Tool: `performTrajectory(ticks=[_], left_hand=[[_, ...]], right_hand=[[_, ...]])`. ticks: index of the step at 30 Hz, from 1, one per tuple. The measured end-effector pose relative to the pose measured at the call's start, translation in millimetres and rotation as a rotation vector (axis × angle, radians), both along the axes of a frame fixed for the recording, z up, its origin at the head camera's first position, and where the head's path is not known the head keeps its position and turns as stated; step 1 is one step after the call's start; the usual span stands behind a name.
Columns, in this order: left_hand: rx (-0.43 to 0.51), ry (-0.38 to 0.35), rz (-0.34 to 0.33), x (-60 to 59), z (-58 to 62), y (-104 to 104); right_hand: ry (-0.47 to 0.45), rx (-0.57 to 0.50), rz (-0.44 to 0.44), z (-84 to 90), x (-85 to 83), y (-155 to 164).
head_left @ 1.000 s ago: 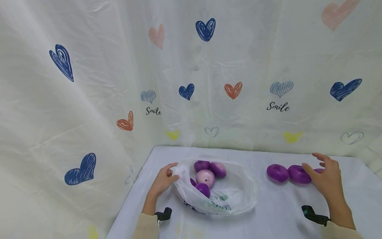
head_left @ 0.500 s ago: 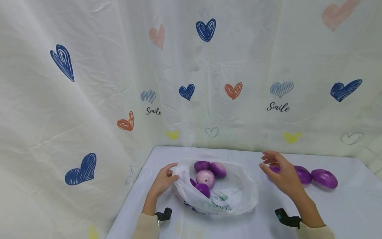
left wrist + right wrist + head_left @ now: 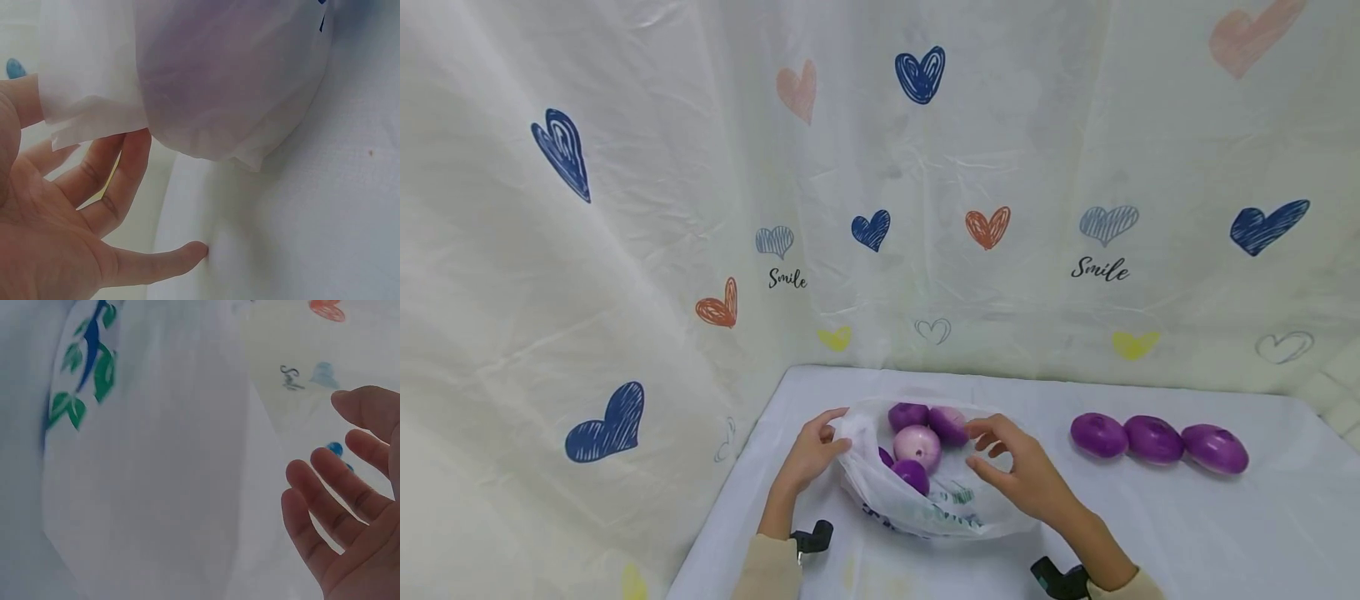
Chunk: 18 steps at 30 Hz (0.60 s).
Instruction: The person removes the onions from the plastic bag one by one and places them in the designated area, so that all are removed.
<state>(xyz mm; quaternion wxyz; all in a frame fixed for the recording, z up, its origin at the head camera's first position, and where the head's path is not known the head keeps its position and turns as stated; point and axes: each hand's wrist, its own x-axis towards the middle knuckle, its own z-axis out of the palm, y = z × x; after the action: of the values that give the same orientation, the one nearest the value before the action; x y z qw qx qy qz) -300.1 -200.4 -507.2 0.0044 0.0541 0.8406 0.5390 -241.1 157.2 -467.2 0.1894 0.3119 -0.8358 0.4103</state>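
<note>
Left hand [image 3: 811, 454] pinches the rim of the white plastic bag [image 3: 925, 500] at the bag's 9 o'clock, fingers curled on the film. Bag lies open on the table [image 3: 1150, 533] with purple onions [image 3: 917, 446] inside. Right hand [image 3: 1022, 475] hovers over the bag mouth at its 3 o'clock, fingers spread and relaxed, holding nothing. Three more purple onions [image 3: 1153, 439] sit in a row on the table at 3 o'clock of the bag, well apart from it.
</note>
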Motion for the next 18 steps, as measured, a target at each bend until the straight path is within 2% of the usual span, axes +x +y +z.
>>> performTrajectory(ticks=[9, 13, 18], left_hand=[[-0.011, 0.001, 0.005, -0.7, 1.4, -0.9], [-0.005, 0.0, 0.003, -2.1, -0.9, -1.8], [0.009, 0.001, -0.022, -2.1, -2.0, -1.3]], right_hand=[[-0.213, 0.091, 0.143, -26.5, 6.1, -36.4], [-0.274, 0.132, 0.2, -33.6, 6.1, -47.2], [-0.323, 0.178, 0.227, -39.0, 5.0, -54.7]])
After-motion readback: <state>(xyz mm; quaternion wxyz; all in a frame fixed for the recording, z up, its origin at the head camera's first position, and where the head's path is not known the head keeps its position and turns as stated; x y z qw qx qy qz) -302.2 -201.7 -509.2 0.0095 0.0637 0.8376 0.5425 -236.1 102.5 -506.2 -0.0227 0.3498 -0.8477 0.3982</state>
